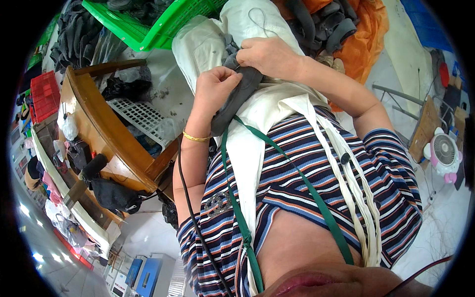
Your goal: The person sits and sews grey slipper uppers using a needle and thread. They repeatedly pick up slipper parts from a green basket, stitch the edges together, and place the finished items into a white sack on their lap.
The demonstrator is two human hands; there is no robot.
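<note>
Dark grey fabric piece (246, 89) lies across the lap, against the white apron (282, 96). The left hand (213, 90) pinches its side, thumb to forefinger; the right hand (269, 57) grips its upper end, fingers curled closed.

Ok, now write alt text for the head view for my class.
Left hand and right hand pinch a dark grey item over a white-covered lap. Around them are a green basket, curved wooden furniture and orange sheeting with dark pieces.
</note>
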